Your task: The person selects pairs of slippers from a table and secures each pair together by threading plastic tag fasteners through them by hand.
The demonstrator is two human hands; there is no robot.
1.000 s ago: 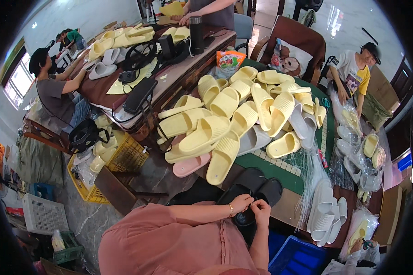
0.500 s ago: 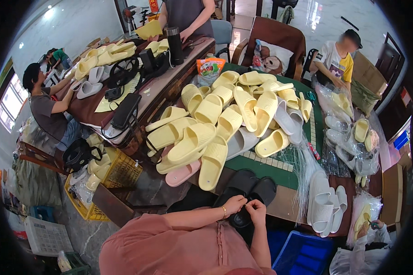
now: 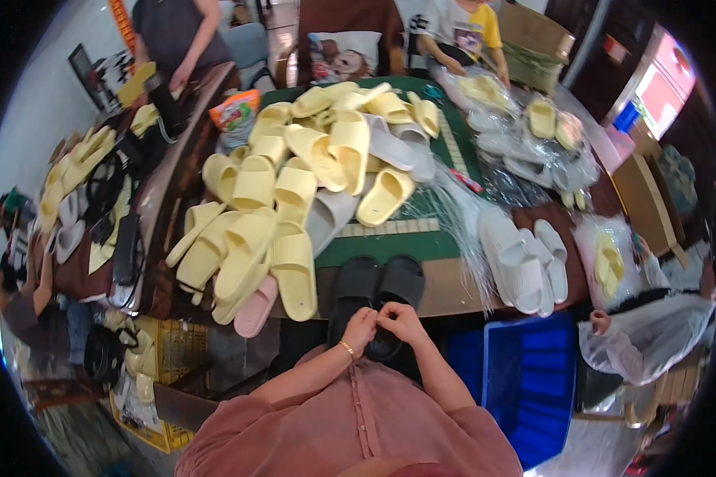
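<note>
A pair of black slippers (image 3: 356, 278) lies at the near edge of the table, in front of my body. Over their near ends, my left hand (image 3: 361, 329), with a gold bracelet at the wrist, is closed in a pinch. My right hand (image 3: 401, 321) is pinched close beside it, fingertips almost meeting. Whatever lies between the fingers is too small to make out. Just beyond, to the left, is a heap of yellow slippers (image 3: 247, 242) with a pink slipper (image 3: 256, 308) and grey slippers (image 3: 330, 219) among them. Thin clear strands (image 3: 463, 226) hang over the table edge at right.
Pale grey slippers (image 3: 511, 260) sit at the right edge, above a blue crate (image 3: 495, 330). Bagged slippers (image 3: 608, 266) lie farther right, near another person's hand (image 3: 599, 322). A yellow crate (image 3: 184, 347) stands at left. More people are around the tables.
My view has turned to the right, so the table and heap appear farther left and the blue crate shows more. Both hands stay pinched together at the black slippers.
</note>
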